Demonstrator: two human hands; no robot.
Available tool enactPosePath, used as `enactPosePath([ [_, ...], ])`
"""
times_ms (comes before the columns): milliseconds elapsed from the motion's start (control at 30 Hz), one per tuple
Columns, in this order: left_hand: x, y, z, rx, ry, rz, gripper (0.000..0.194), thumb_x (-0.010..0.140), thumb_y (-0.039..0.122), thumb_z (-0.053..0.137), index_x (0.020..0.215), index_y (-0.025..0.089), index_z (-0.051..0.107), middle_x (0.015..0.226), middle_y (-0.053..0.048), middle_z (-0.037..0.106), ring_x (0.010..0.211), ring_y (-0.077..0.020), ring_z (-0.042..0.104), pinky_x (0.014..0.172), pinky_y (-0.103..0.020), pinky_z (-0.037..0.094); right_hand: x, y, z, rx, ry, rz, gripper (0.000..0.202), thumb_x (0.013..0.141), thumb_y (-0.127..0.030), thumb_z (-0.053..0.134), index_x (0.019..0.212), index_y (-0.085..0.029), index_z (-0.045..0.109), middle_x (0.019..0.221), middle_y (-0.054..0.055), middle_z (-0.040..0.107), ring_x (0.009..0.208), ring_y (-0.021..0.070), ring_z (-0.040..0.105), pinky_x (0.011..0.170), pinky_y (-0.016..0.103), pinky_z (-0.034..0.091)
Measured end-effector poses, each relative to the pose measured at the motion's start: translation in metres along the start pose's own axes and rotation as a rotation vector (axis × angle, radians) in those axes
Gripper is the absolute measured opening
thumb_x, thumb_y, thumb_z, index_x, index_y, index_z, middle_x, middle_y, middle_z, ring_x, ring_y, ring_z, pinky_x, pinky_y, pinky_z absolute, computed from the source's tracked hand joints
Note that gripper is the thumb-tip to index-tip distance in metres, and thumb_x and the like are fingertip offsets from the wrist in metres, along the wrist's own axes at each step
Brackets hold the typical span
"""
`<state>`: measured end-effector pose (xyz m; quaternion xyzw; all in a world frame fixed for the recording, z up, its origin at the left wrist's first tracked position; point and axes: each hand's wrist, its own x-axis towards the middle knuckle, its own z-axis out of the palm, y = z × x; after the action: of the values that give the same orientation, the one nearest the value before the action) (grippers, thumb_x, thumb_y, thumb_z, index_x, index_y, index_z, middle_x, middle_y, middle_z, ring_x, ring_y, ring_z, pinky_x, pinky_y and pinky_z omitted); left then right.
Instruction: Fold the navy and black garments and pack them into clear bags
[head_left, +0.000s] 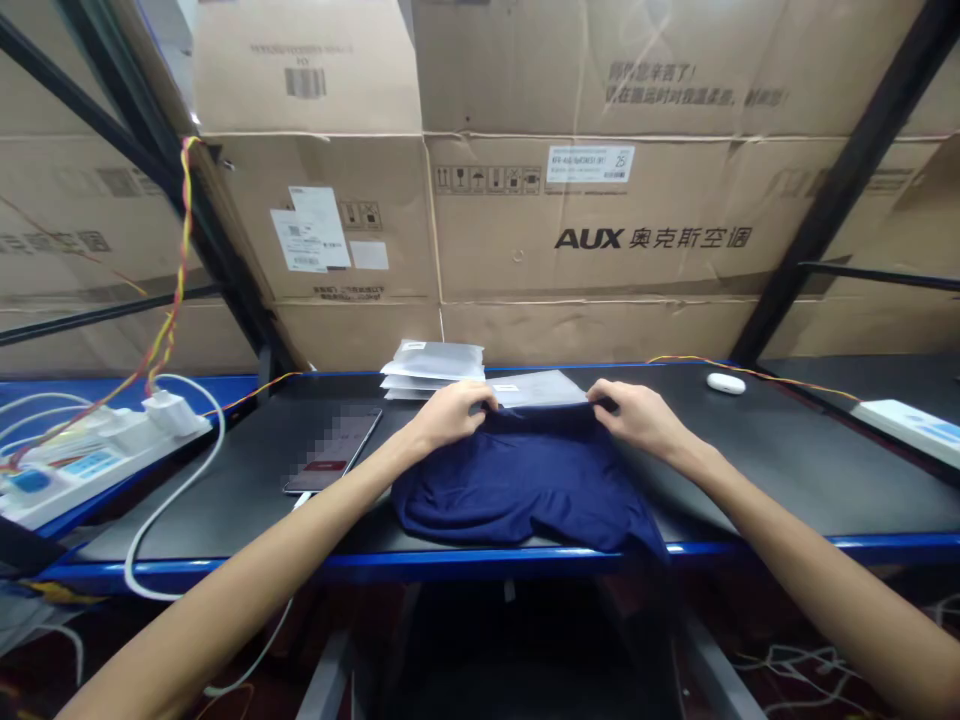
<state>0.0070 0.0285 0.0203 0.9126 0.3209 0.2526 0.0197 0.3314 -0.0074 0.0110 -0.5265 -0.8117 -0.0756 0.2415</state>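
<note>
A dark navy cloth (pixel 525 480), perhaps a garment, lies bunched at the front of the black tabletop, one corner drooping over the blue front edge. Its far edge is lifted and stretched between my two hands. My left hand (pixel 454 412) pinches the left end of that edge, and my right hand (pixel 634 415) pinches the right end. Just behind the cloth lies a flat pale packet (pixel 536 386), partly covered by it. A stack of several similar frosted packets (pixel 433 362) sits behind my left hand. The cloth's exact kind cannot be made out.
A phone (pixel 334 452) with a white cable lies left of my left forearm. Plugs crowd a white power strip (pixel 105 445) at far left. A small white case (pixel 726 383) and another power strip (pixel 911 425) are on the right. Cardboard (pixel 600 270) walls the back between black posts.
</note>
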Motion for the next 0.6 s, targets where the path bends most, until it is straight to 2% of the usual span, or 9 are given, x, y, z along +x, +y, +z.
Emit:
enactPosePath([
  [67, -0.014, 0.006, -0.004, -0.013, -0.051, 0.031, 0.030, 0.078, 0.006, 0.051, 0.096, 0.022, 0.071, 0.101, -0.002, 0.071, 0.101, -0.0196, 0.064, 0.092, -0.031, 0.050, -0.016, -0.005, -0.003, 0.023, -0.045, -0.042, 0.026, 0.087, -0.023, 0.049, 0.104, -0.025, 0.068, 0.098, 0.005, 0.075, 0.087, 0.0255, 0.070, 0.080, 0.037, 0.053],
  [167, -0.034, 0.012, -0.006, -0.003, -0.149, 0.078, 0.029, 0.085, 0.011, 0.051, 0.101, 0.023, 0.071, 0.111, -0.003, 0.071, 0.106, -0.0194, 0.063, 0.096, -0.031, 0.049, -0.038, -0.010, -0.002, 0.076, -0.099, -0.110, 0.033, 0.089, -0.026, 0.048, 0.113, -0.028, 0.070, 0.111, 0.004, 0.075, 0.102, 0.0261, 0.070, 0.091, 0.040, 0.054],
  [267, -0.044, 0.016, -0.006, -0.012, -0.187, 0.068, 0.025, 0.091, 0.019, 0.052, 0.107, 0.024, 0.070, 0.118, -0.003, 0.069, 0.110, -0.0191, 0.063, 0.098, -0.030, 0.048, -0.050, -0.011, 0.002, 0.115, -0.160, -0.162, 0.034, 0.092, -0.033, 0.049, 0.118, -0.029, 0.071, 0.122, 0.004, 0.071, 0.113, 0.0265, 0.066, 0.101, 0.043, 0.051],
  [400, -0.043, 0.016, -0.003, -0.019, -0.182, 0.040, 0.021, 0.093, 0.027, 0.054, 0.107, 0.024, 0.069, 0.116, -0.003, 0.069, 0.109, -0.0198, 0.062, 0.098, -0.030, 0.048, -0.052, -0.009, 0.003, 0.144, -0.196, -0.181, 0.035, 0.094, -0.037, 0.049, 0.119, -0.025, 0.071, 0.128, 0.007, 0.068, 0.120, 0.0275, 0.062, 0.107, 0.045, 0.047],
  [600, -0.028, 0.009, 0.003, 0.024, -0.201, 0.028, 0.023, 0.095, 0.027, 0.051, 0.111, 0.021, 0.067, 0.117, -0.005, 0.068, 0.110, -0.0206, 0.063, 0.098, -0.032, 0.048, -0.035, 0.001, 0.008, 0.098, -0.241, -0.165, 0.040, 0.095, -0.037, 0.045, 0.123, -0.022, 0.069, 0.130, 0.009, 0.067, 0.122, 0.0278, 0.061, 0.108, 0.046, 0.046],
])
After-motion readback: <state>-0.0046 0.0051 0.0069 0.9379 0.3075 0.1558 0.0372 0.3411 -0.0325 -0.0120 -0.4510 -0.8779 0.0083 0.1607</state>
